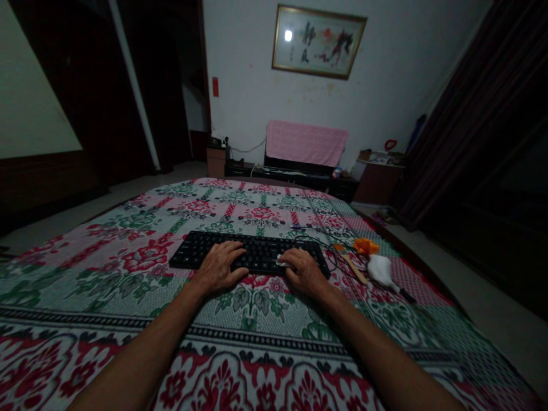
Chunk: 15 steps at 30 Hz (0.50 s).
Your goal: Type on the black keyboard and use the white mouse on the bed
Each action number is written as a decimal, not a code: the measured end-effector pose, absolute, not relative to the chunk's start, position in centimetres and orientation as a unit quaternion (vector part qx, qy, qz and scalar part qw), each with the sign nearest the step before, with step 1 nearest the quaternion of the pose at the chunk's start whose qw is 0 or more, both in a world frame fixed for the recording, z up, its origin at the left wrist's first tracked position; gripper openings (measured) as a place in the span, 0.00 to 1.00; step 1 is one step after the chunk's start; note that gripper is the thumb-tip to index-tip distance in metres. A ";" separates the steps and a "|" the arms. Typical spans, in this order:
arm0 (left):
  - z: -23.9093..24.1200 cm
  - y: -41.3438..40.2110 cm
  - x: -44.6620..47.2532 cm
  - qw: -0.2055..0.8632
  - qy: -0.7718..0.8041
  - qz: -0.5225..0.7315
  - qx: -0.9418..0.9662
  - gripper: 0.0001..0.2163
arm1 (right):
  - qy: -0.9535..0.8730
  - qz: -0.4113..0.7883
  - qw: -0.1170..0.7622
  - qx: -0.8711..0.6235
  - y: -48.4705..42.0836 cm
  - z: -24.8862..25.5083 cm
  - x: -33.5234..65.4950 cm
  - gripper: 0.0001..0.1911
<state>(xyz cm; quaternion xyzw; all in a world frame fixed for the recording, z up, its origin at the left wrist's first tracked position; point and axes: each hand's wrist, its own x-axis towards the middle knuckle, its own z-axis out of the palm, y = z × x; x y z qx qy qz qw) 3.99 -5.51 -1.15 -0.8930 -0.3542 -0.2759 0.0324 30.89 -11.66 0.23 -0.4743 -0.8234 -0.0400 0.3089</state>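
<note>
A black keyboard [257, 249] lies crosswise on a patterned bedspread [252, 308]. My left hand [221, 266] rests on the keyboard's left half, its fingers spread over the keys and thumb along the near edge, holding nothing. On the right half, my right hand [303, 268] has its fingers bent together on a small white wad [280, 260], pressed against the keys. Most of the wad is hidden, so its material is unclear. To the right lie a flat brush [351, 266] with a wooden handle, a crumpled orange cloth [366, 246] and a white bundle [380, 269] with a dark-tipped handle.
A dark cable [336, 262] loops beside the keyboard's right end. Farther up the bedspread lies a thin purple-ended stick [296, 227]. Past the bed, a pink towel [306, 142] covers a screen on a low black cabinet [244, 169]. Dark curtains [449, 103] hang at right.
</note>
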 end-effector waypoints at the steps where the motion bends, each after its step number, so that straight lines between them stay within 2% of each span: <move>1: -1.2 -5.5 4.0 0.033 -0.354 -0.277 -0.893 0.22 | -0.824 -0.037 0.306 -0.476 -11.6 0.2 30.8 0.15; 10: -1.0 -6.4 5.8 0.012 -0.307 -0.265 -0.914 0.18 | -0.824 -0.035 0.285 -0.488 -11.5 0.3 30.6 0.17; 15: -1.1 -6.6 6.0 0.010 -0.305 -0.275 -0.912 0.16 | -0.821 -0.034 0.291 -0.490 -11.8 0.7 30.2 0.12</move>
